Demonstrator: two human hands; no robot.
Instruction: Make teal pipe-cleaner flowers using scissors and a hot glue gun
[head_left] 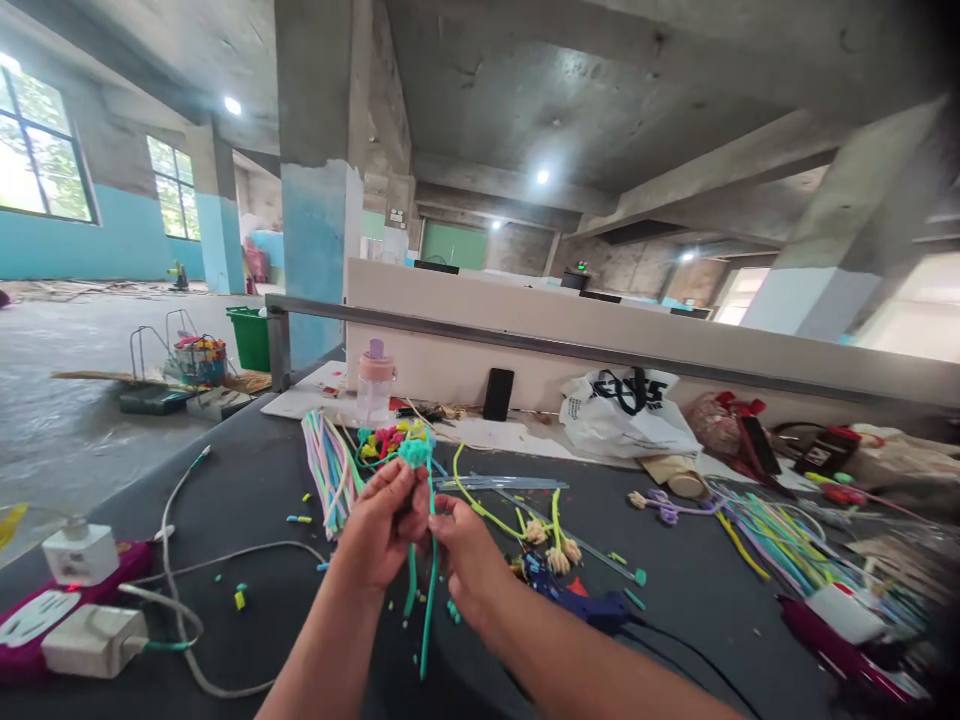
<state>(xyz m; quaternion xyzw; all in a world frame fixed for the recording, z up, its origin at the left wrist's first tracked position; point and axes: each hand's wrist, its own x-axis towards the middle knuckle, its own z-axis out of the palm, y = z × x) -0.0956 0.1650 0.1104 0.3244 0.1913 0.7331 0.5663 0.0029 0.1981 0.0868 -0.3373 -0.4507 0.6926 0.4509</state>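
My left hand (390, 515) is closed around a teal pipe-cleaner flower (414, 453), its bunched head showing above the fingers. A long teal pipe cleaner (428, 610) runs upright beside it, pinched by my right hand (461, 540). The two hands are close together over the dark table. Whether the long strand is joined to the flower I cannot tell. Just right of my right hand lies a blue hot glue gun (577, 605). Behind it are yellow-green pipe-cleaner stems with beige flower heads (559, 558).
A bundle of pastel pipe cleaners (326, 470) lies at left, another bundle (802, 545) at right. Along the back stand a water bottle (375, 385), a phone (498, 394) and a white bag (626, 412). Power strips (45, 620) and cables occupy the left front.
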